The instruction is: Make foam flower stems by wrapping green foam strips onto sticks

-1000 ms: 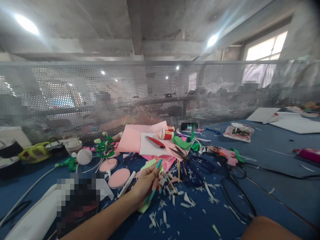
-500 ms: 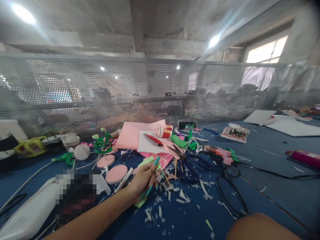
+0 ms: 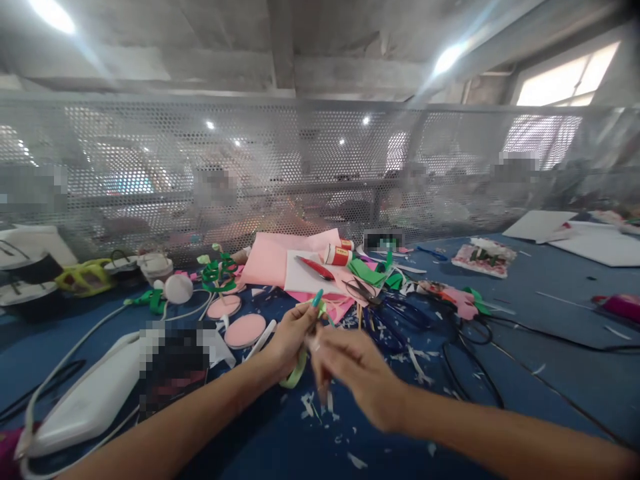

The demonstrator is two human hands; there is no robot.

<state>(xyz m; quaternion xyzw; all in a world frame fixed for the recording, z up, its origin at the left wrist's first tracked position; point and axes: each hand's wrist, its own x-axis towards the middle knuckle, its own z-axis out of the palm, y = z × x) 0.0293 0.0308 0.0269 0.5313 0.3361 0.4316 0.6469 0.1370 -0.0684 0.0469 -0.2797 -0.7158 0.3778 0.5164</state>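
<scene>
1. While the left hand [image 3: 293, 333] grips light-green paper [image 3: 295, 375] in the head view, its lower part hanging just below that hand over the blue table [image 3: 270, 433], the thin sheet could tear or crease if the right hand [image 3: 363, 373] tugs against it.
2. Loose white scraps [image 3: 307, 405] underneath might cling to it; scissors [image 3: 371, 298] lying beyond the right hand could catch a careless reach.
3. Motion blur obscures the right fingertips; whether they grip anything cannot be told.
4. Fingers hide the paper's middle, and the frame edge crops the right forearm [image 3: 475, 415].
</scene>
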